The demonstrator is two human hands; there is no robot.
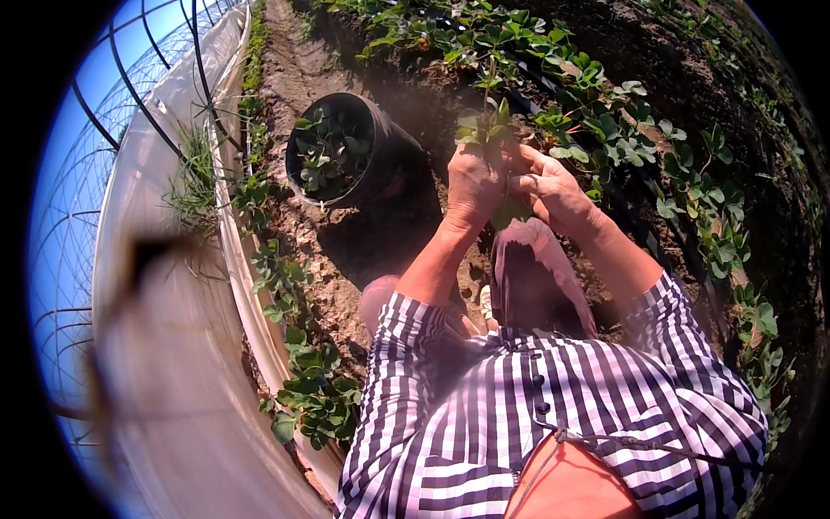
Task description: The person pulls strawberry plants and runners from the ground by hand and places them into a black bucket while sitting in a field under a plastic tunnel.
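Note:
Above my knee, my left hand point(476, 178) is closed around a small bunch of strawberry plants point(486, 126), whose green leaves stick out beyond the fist. My right hand point(548, 185) touches the bunch from the right, thumb and fingers bent at its stems; a leaf hangs below between the hands. What exactly the right fingertips pinch is hard to make out. To the left of my hands, a black plastic bucket point(399, 152) lies tilted on the soil, with cut or pulled leafy plants point(331, 156) inside.
Strawberry plants point(606, 120) grow in a row ahead and to the right, with dark drip tape point(538, 78) among them. More plants point(318, 383) edge the left side beside plastic sheeting point(175, 363). Metal greenhouse hoops point(139, 97) rise beyond. Bare soil point(298, 71) runs between the rows.

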